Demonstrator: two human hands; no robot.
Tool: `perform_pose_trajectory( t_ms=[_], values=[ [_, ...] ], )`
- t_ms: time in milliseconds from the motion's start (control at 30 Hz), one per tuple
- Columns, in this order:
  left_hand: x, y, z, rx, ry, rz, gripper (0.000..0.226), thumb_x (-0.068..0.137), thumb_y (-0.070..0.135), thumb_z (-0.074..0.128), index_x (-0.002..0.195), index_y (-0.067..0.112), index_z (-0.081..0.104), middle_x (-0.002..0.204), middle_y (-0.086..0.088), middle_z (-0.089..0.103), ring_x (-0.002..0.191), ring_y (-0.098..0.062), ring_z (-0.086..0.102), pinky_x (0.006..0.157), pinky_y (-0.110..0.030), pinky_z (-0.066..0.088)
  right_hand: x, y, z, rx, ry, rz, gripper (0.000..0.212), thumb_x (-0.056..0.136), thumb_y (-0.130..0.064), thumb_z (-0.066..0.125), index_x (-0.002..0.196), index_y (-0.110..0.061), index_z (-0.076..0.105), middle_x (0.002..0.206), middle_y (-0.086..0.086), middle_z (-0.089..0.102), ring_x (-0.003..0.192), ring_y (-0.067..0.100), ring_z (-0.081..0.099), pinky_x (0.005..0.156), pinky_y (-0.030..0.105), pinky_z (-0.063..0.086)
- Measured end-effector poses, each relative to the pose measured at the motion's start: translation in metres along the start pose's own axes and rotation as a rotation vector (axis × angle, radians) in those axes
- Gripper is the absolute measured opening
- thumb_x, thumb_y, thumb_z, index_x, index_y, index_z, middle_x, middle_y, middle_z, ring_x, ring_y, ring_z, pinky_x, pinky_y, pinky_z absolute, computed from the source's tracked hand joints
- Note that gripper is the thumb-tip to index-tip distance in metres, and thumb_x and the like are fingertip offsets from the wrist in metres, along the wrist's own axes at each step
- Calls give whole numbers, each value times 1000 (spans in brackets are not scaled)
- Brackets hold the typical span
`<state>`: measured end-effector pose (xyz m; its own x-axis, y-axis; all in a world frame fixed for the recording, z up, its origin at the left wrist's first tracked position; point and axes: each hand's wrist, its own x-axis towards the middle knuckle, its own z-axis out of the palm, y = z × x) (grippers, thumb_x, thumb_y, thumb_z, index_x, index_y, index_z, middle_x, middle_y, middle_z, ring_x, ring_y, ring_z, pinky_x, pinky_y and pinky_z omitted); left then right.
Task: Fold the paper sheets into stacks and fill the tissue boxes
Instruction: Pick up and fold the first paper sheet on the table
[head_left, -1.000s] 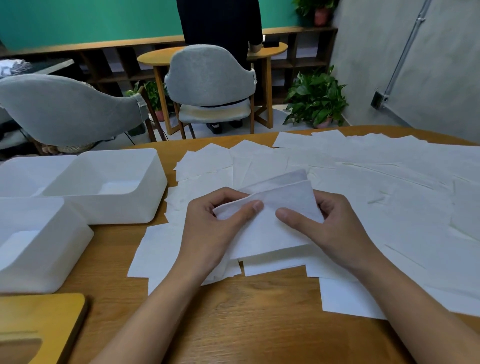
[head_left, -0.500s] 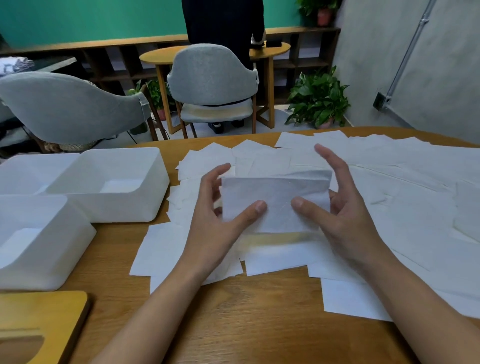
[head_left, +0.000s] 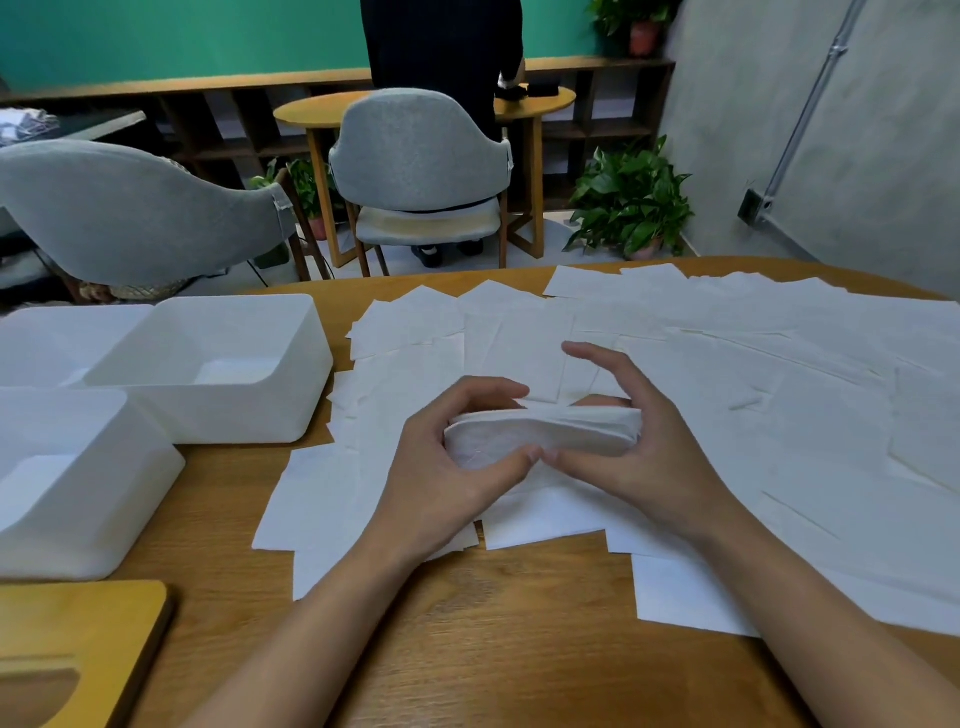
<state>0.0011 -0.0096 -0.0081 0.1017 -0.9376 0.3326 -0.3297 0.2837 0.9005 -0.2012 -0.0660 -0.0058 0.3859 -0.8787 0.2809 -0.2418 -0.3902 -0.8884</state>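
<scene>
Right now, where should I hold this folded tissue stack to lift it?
Take the folded stack by its two short ends, one hand from each side. It is long, soft and layered, so a one-point grip would likely let it sag.

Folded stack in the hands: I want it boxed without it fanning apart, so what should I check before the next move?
1. Both the left hand and the right hand pinch the folded stack: ok.
2. Stack's layers squared at the ends: cannot tell.
3. Nearest tissue box open on top: ok.
4. Room inside that box: ok.
5. Nothing upright between stack and box, only flat loose sheets: ok.
</scene>
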Motion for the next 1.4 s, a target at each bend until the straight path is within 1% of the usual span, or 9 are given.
perform_pose_trajectory(
  t_ms=[200, 333, 400, 500, 667, 933, 1133, 1300, 1400],
  values=[
    [3, 2, 0, -7, 16, -11, 25, 89, 12, 82, 107, 28, 76, 109, 19, 75, 113, -3, 67, 95, -20, 51, 1, -5, 0, 44, 30, 18, 85, 76, -24, 89, 146, -44, 44, 125, -41, 58, 114, -11, 60, 91, 8, 48],
    [9, 1, -9, -104, 127, -140, 18, 92, 25, 81, 109, 30, 76, 114, 17, 73, 109, -9, 69, 91, -41, 61, 0, -14, -15, 299, -122, 34, 84, 78, -17, 83, 146, -43, 40, 123, 3, 73, 110, 23, 72, 83, 32, 61],
    [11, 1, -12, -89, 120, -151, 21, 91, 27, 82, 111, 32, 75, 116, 18, 72, 109, -10, 69, 91, -44, 62, 0, -16, -20, 222, -165, -6, 59, 80, -18, 81, 135, -33, 63, 122, -2, 73, 114, 18, 69, 85, 26, 58],
    [10, 3, -10, -60, 79, -124, 31, 87, 28, 84, 115, 36, 73, 116, 20, 71, 107, -7, 68, 90, -41, 62, 1, -13, -20, 63, -196, 14, 27, 88, -18, 78, 111, -31, 81, 116, -16, 76, 115, 4, 66, 92, 18, 51],
    [6, -8, -1, 202, 65, 98, 66, 79, 35, 91, 132, 36, 51, 129, 19, 55, 117, -8, 58, 88, -17, 49, 8, 0, -25, 26, 40, 56, 29, 95, -6, 71, 106, -30, 82, 111, -23, 76, 113, -5, 66, 95, 8, 47],
    [-5, -16, 1, 565, -494, 257, 33, 86, 58, 78, 112, 38, 76, 118, 23, 57, 117, -1, 52, 100, -26, 42, 11, 9, -31, -45, 140, 22, 41, 93, 2, 68, 110, -33, 81, 117, -23, 75, 120, -5, 62, 103, 10, 44],
    [-6, -13, 6, 521, -394, 298, 7, 91, 33, 75, 95, 28, 79, 104, 18, 71, 102, -1, 63, 92, -31, 49, 10, 8, -30, -71, 85, 6, 36, 97, -4, 68, 113, -34, 79, 120, -27, 72, 122, -9, 59, 100, 5, 40],
    [-5, 2, -3, 201, -235, 45, 10, 91, 13, 78, 87, 22, 78, 88, 15, 76, 91, -7, 71, 84, -21, 53, 6, -1, -30, -24, -71, -26, 35, 90, -50, 64, 114, -30, 79, 119, -21, 74, 122, -3, 61, 100, 11, 41],
    [0, 8, -6, 4, -95, -41, 11, 93, 8, 76, 89, 17, 80, 87, 6, 77, 84, -6, 71, 76, -18, 52, 3, -7, -28, 76, -157, 3, 35, 87, -53, 68, 106, -26, 80, 107, -14, 78, 105, 1, 70, 85, 8, 46]
  ],
)
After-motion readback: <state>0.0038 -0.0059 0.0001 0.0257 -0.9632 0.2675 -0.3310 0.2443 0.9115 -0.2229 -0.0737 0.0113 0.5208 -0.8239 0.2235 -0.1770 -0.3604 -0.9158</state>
